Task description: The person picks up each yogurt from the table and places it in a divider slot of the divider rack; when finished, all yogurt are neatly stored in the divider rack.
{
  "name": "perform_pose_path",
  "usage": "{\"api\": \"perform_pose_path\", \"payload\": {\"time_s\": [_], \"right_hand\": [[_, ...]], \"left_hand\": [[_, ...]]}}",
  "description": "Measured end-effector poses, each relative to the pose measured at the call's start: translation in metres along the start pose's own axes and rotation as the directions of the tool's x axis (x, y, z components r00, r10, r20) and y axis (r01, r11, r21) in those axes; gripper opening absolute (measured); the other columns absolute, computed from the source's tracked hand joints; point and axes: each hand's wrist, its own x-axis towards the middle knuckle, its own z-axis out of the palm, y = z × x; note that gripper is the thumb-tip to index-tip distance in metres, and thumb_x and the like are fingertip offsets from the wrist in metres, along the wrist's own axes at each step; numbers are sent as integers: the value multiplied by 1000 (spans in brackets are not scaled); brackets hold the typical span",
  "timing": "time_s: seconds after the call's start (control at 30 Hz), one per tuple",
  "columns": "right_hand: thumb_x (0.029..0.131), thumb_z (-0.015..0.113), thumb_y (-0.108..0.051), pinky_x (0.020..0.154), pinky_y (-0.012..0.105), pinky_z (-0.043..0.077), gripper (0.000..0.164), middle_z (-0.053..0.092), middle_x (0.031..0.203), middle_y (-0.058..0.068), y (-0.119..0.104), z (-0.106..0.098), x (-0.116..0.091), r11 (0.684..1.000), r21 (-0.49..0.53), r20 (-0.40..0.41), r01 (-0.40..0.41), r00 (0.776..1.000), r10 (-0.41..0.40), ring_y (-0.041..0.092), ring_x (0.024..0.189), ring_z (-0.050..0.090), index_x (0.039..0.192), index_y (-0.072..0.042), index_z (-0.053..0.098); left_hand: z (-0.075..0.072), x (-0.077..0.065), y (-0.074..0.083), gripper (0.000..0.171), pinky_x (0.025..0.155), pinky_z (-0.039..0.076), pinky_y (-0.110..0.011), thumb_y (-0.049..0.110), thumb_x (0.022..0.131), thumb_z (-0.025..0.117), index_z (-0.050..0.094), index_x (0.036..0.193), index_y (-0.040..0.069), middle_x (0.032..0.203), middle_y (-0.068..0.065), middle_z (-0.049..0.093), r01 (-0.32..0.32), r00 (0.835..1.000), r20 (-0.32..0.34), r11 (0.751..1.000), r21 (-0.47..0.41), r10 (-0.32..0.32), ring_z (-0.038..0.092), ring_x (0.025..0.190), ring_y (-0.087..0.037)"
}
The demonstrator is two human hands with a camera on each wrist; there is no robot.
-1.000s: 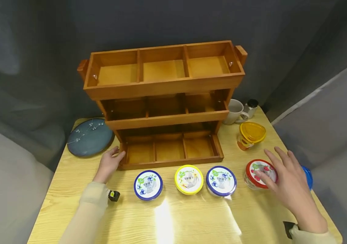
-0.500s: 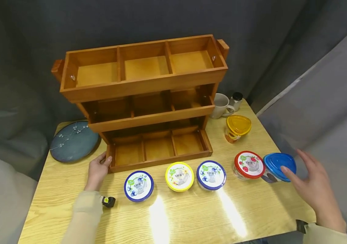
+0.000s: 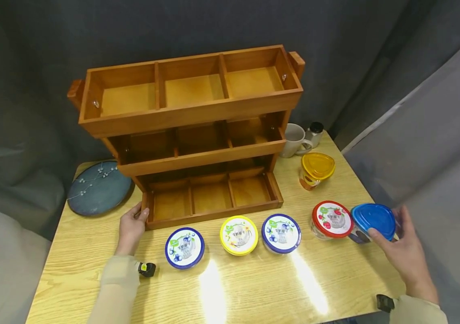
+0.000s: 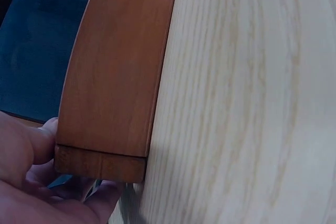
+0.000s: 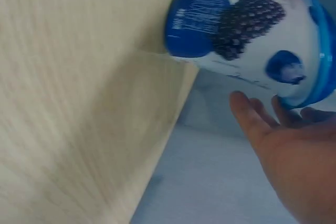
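My left hand (image 3: 130, 227) grips the front left corner of a three-tier wooden shelf (image 3: 197, 114), thumb on its end. In the left wrist view the thumb and fingers lie around the end of the bottom tray (image 4: 113, 77). At the far right, my right hand (image 3: 408, 258) is beside a blue-lidded tub (image 3: 373, 220) with berries printed on its side. Its thumb is at the lid's near edge and the fingers are at the right side, looking straight or slightly bent. In the right wrist view, the fingers (image 5: 244, 111) lie near the lid; whether they touch it is unclear.
A red-lidded tub (image 3: 332, 219) stands against the blue-lidded one. Blue-rimmed (image 3: 184, 248) (image 3: 281, 233) and yellow-rimmed (image 3: 238, 235) cups line the front. Behind are a yellow-lidded tub (image 3: 317, 166), a mug (image 3: 293, 140) and a black-capped jar (image 3: 314, 132). A plate (image 3: 99, 188) lies left.
The head view has swung right. My right hand has passed beyond the red-lidded tub to the blue-lidded one and come in closer around it. The left hand stays on the shelf corner.
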Motion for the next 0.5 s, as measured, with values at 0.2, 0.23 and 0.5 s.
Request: {"api": "perform_pose_path", "payload": {"time_s": [0.2,0.23,0.5], "right_hand": [[94,68,-35,109,68,13,105,-3,164,19,9,4,6,998,-7,20,-65,998,65,47,146,0,158,-17,-13],[94,68,-35,110,68,11,105,-4,164,18,11,4,7,998,0,24,-70,997,70,46,146,-1,158,-18,-13],[93,71,-36,109,72,16,99,3,162,25,22,9,12,992,31,-3,-126,992,126,54,142,10,161,-24,1]], "left_hand": [[0,0,-1,54,106,43,-44,26,106,48,34,153,2,149,-22,43,4,1000,-6,1000,8,-4,45,133,-34],[1,0,-1,55,106,43,-44,26,106,47,34,153,3,149,-22,43,7,1000,-6,1000,8,-7,45,133,-34],[1,1,-3,54,104,45,-43,26,106,48,35,153,4,148,-21,45,13,1000,-16,1000,2,-13,48,131,-32]]}}
